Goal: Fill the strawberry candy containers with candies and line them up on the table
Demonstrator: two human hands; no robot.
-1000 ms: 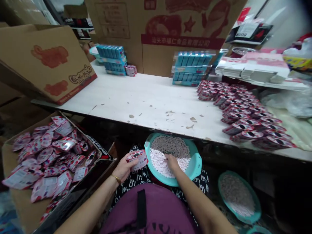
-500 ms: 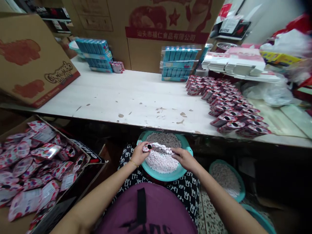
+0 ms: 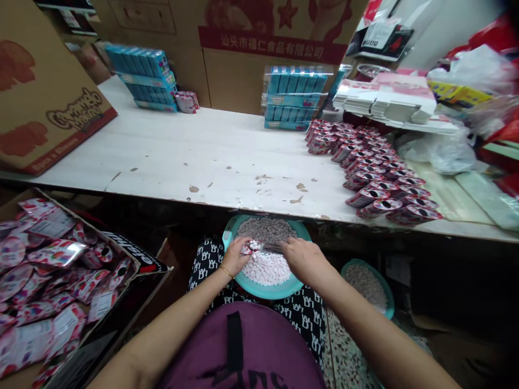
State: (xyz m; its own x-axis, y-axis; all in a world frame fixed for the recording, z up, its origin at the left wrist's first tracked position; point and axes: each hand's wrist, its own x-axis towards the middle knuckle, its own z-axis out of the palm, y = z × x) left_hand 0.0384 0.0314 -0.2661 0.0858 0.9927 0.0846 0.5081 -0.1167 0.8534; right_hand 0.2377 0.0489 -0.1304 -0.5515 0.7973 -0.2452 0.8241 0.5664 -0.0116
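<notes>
A teal basin (image 3: 267,292) filled with small white and pinkish candies (image 3: 267,269) sits on my lap. Over its left side my left hand (image 3: 236,256) is closed around a small red-and-white printed pouch (image 3: 246,248), with white candies showing at its mouth. My right hand (image 3: 304,260), above the basin's right side, grips the end of a narrow see-through scoop (image 3: 272,247). The scoop's other end meets the mouth of the pouch, and hardly any candies show along its length.
Upright filled pouches (image 3: 373,183) stand in rows on the white table (image 3: 211,162). At left, a carton (image 3: 133,259) holds loose pouches. Blue packs (image 3: 294,97) and large cardboard boxes (image 3: 259,75) line the back. A second teal basin (image 3: 389,308) is on the floor.
The row of white candies along the scoop has gone, and candies now show at the pouch's mouth. My right hand has turned over. The view has shifted slightly right.
</notes>
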